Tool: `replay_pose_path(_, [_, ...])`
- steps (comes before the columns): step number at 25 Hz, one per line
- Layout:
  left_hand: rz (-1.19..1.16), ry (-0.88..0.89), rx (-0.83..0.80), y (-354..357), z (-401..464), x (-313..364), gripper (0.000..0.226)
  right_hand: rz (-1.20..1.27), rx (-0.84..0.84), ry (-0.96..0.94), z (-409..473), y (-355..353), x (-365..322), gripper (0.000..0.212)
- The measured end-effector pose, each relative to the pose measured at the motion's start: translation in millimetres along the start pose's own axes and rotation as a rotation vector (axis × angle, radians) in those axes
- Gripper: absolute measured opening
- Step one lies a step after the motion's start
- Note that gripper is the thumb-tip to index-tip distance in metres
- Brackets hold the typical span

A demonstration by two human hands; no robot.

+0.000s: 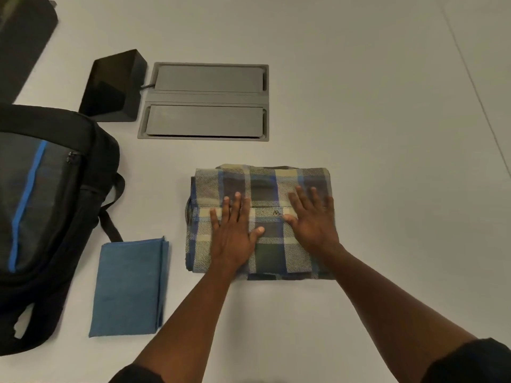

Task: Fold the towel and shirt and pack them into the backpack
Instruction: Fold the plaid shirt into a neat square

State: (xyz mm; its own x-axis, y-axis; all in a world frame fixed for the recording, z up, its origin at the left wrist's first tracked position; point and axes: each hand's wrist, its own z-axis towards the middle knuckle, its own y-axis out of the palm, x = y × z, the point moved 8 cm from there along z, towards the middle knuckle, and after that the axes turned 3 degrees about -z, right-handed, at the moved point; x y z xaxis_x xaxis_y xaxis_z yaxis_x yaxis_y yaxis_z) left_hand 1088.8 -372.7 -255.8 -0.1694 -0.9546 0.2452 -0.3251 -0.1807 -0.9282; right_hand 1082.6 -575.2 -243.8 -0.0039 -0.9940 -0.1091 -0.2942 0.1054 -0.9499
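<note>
Seemingly flat hands [273, 225] atop folded shirt [265, 189]

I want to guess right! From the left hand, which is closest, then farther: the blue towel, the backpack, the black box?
From the left hand:
1. Blue towel, just to its left, folded.
2. Backpack, farther left.
3. Black box, far up the table.

Dim, even light; soft focus, edges bowed.

One shirt [262, 194], towel [127, 286], backpack [49, 205]
</note>
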Motion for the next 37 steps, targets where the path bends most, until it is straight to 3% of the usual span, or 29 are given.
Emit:
replay_pose_path(3, [0.007, -0.045, 0.059, -2, -4, 3, 0.082, 0.177, 0.054, 0.110, -6, -7, 30, 0.083])
replay_pose_path(5, [-0.026, -0.072, 0.113, -6, -8, 12, 0.078, 0.381, 0.130, 0.287, -10, -14, 53, 0.087])
replay_pose_path(8, [-0.085, -0.032, 0.138, -9, -10, 41, 0.074, 0.707, 0.082, 0.526, -11, -8, 75, 0.087])
replay_pose_path(15, [-0.097, -0.214, -0.001, 24, -11, 76, 0.090, 0.982, -0.149, 0.553, 8, -2, 98, 0.039])
replay_pose_path(18, [-0.092, -0.195, -0.025, 27, -13, 94, 0.088, 1.011, -0.140, 0.550, 3, 0, 118, 0.031])
replay_pose_path(25, [-0.151, -0.149, -0.073, 47, -10, 187, 0.090, 0.993, -0.209, 0.569, -23, -16, 206, 0.041])
replay_pose_path(34, [-0.394, 0.007, -0.137, 58, 1, 273, 0.096, 0.848, -0.066, 0.588, -54, -68, 284, 0.038])
replay_pose_path(37, [-0.308, 0.039, -0.189, 50, -6, 274, 0.085, 0.813, -0.022, 0.578, -59, -80, 280, 0.036])
